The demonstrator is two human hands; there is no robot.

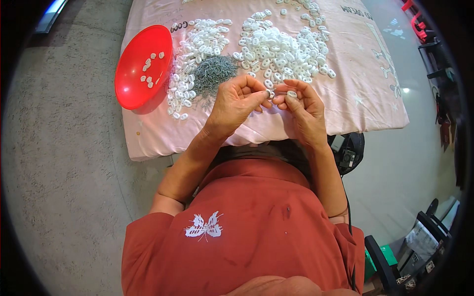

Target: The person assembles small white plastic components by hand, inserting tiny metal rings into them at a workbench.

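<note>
In the head view, taking the hands as the clock's centre, one red bowl [129,74] stands between nine and ten o'clock, holding roughly ten white pieces. One grey heap [217,69] lies near ten o'clock, its near edge partly hidden by the left hand [234,102]. Two white heaps, too many to count, flank it: the left heap [205,37] toward ten, the right heap [284,49] at twelve. The left fingertips pinch a small shiny item [270,94], kind unclear; the right hand [308,111] clamps one white oval piece [292,93] between thumb and finger.
</note>
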